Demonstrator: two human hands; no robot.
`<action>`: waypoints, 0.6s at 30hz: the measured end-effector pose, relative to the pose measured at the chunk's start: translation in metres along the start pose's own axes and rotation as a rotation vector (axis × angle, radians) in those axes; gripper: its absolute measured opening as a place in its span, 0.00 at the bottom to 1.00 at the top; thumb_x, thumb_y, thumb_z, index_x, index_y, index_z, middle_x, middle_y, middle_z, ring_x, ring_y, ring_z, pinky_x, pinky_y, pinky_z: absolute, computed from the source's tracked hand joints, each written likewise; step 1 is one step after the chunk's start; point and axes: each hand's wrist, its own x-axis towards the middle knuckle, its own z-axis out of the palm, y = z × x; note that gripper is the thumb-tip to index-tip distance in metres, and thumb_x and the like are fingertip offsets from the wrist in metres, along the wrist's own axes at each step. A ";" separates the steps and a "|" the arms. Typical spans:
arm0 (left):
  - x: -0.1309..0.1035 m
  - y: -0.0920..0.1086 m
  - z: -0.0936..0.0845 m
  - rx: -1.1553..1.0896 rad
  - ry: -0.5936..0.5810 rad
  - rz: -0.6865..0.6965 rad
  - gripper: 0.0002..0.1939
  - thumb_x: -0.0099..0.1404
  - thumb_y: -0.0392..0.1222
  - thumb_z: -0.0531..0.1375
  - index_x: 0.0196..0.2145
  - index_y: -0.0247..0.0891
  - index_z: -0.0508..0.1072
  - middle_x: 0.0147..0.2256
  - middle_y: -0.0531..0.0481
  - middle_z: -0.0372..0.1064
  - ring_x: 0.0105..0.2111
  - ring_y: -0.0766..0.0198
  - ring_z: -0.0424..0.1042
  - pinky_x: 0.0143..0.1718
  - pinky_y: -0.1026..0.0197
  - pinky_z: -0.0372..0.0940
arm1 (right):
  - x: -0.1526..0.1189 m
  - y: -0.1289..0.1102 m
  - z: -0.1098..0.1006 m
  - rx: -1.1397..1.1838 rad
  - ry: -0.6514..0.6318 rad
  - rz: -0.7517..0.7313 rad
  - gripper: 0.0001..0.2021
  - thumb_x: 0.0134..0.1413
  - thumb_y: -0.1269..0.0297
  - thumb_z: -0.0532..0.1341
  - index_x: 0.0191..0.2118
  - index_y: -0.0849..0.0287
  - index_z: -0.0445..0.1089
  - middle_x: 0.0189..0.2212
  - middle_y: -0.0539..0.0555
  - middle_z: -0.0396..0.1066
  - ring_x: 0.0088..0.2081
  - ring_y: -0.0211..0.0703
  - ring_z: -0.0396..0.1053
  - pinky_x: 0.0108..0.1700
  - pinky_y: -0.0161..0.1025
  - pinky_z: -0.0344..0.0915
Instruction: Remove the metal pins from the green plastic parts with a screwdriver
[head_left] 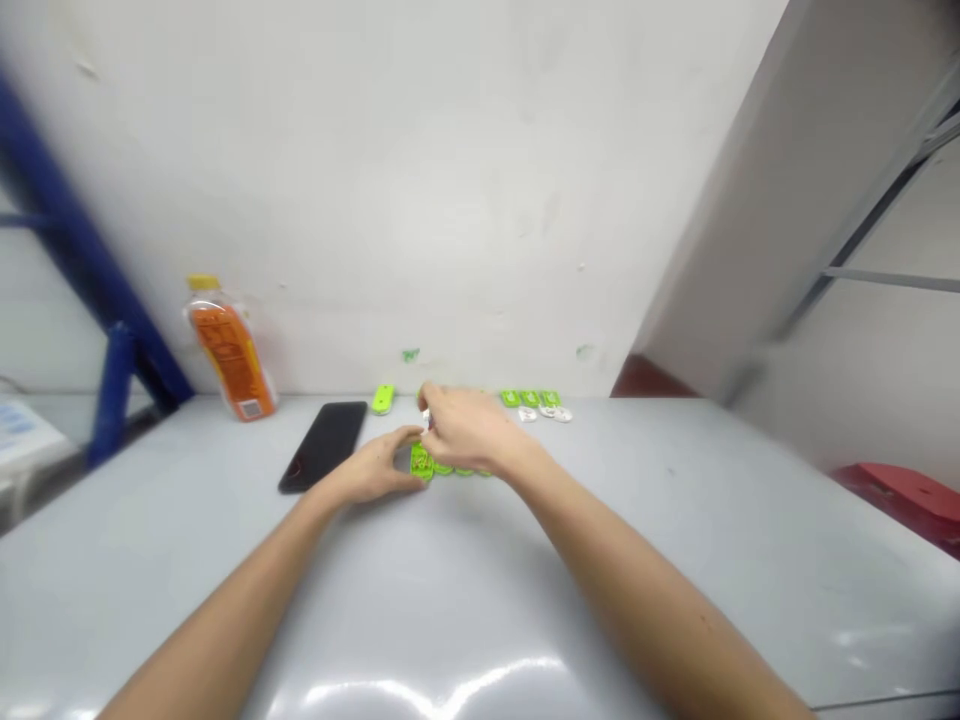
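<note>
My left hand rests on the table, thumb and forefinger curved round the near and far edges of a bright green patterned plastic piece. This piece stands at the left end of a row of similar green pieces, partly covered by my other hand. Above them, my right hand is closed in a pinch. A small white and dark bit shows at its fingertips, too blurred to name.
Left of my hands lie a black phone and a green oblong piece. An orange drink bottle stands by the wall. Several green squares and white discs lie at the back right. A red stool is beyond the table's right edge.
</note>
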 end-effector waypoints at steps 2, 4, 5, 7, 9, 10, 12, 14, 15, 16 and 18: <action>0.000 0.000 0.000 -0.003 -0.041 -0.014 0.32 0.49 0.49 0.62 0.52 0.42 0.64 0.52 0.47 0.65 0.50 0.50 0.65 0.49 0.54 0.60 | 0.001 -0.001 0.000 -0.024 0.017 0.024 0.11 0.56 0.58 0.50 0.40 0.60 0.61 0.30 0.54 0.71 0.29 0.44 0.66 0.29 0.37 0.54; 0.000 -0.001 0.000 -0.007 -0.072 -0.023 0.34 0.49 0.49 0.62 0.54 0.43 0.62 0.55 0.47 0.61 0.54 0.51 0.61 0.52 0.54 0.57 | 0.002 -0.001 0.001 -0.045 0.011 0.067 0.13 0.59 0.57 0.47 0.38 0.61 0.62 0.27 0.55 0.71 0.27 0.45 0.66 0.28 0.38 0.53; 0.000 -0.001 0.000 -0.010 -0.077 -0.023 0.35 0.49 0.49 0.62 0.55 0.43 0.61 0.56 0.47 0.60 0.55 0.51 0.59 0.53 0.54 0.56 | 0.002 -0.001 0.001 -0.043 0.005 0.077 0.13 0.59 0.59 0.46 0.39 0.61 0.62 0.27 0.55 0.71 0.27 0.45 0.66 0.28 0.38 0.53; 0.000 0.000 0.000 -0.016 -0.078 -0.027 0.36 0.49 0.49 0.62 0.55 0.43 0.60 0.56 0.46 0.60 0.55 0.50 0.59 0.53 0.53 0.56 | 0.002 0.000 0.001 -0.008 -0.002 0.053 0.11 0.57 0.63 0.49 0.43 0.60 0.60 0.28 0.53 0.71 0.28 0.43 0.66 0.27 0.37 0.53; -0.001 0.000 0.000 -0.021 -0.077 -0.039 0.35 0.49 0.49 0.62 0.55 0.42 0.61 0.54 0.47 0.62 0.54 0.49 0.61 0.52 0.52 0.57 | 0.001 0.000 0.000 0.032 0.002 0.012 0.12 0.53 0.64 0.52 0.44 0.58 0.59 0.32 0.52 0.71 0.30 0.43 0.67 0.28 0.36 0.53; -0.001 0.001 -0.001 -0.023 -0.075 -0.044 0.35 0.49 0.49 0.61 0.55 0.43 0.61 0.54 0.47 0.63 0.53 0.48 0.62 0.51 0.52 0.58 | 0.000 0.000 -0.001 0.039 0.003 0.010 0.12 0.53 0.63 0.53 0.44 0.58 0.60 0.33 0.53 0.71 0.31 0.43 0.67 0.29 0.36 0.54; -0.001 0.001 -0.001 -0.024 -0.076 -0.045 0.35 0.49 0.49 0.62 0.56 0.43 0.60 0.54 0.47 0.62 0.53 0.49 0.62 0.51 0.53 0.58 | 0.000 0.000 -0.001 0.028 -0.007 0.047 0.11 0.55 0.59 0.51 0.40 0.58 0.62 0.32 0.55 0.71 0.31 0.45 0.67 0.30 0.37 0.54; -0.001 0.000 -0.001 -0.024 -0.082 -0.043 0.37 0.49 0.49 0.62 0.56 0.44 0.59 0.56 0.47 0.59 0.55 0.50 0.59 0.53 0.53 0.56 | 0.001 0.001 0.000 0.019 -0.023 0.093 0.13 0.59 0.58 0.47 0.40 0.59 0.62 0.29 0.56 0.71 0.30 0.45 0.67 0.30 0.37 0.54; 0.000 0.000 -0.001 -0.022 -0.085 -0.044 0.37 0.48 0.49 0.62 0.57 0.44 0.59 0.57 0.47 0.58 0.56 0.50 0.58 0.54 0.53 0.55 | 0.001 0.001 0.001 0.021 -0.027 0.099 0.12 0.59 0.59 0.46 0.41 0.59 0.62 0.29 0.55 0.71 0.30 0.45 0.67 0.30 0.37 0.54; 0.000 0.000 -0.001 -0.019 -0.090 -0.046 0.38 0.48 0.49 0.62 0.57 0.44 0.58 0.58 0.47 0.57 0.56 0.51 0.57 0.54 0.53 0.55 | 0.001 0.002 0.001 0.029 -0.023 0.092 0.11 0.58 0.61 0.47 0.43 0.59 0.61 0.30 0.55 0.72 0.30 0.45 0.67 0.29 0.36 0.54; 0.000 0.000 -0.001 -0.012 -0.092 -0.050 0.37 0.49 0.49 0.62 0.57 0.44 0.59 0.58 0.46 0.57 0.56 0.51 0.57 0.54 0.53 0.55 | 0.000 0.003 0.001 0.061 -0.016 0.057 0.13 0.55 0.64 0.51 0.47 0.57 0.58 0.34 0.53 0.72 0.33 0.43 0.67 0.29 0.35 0.54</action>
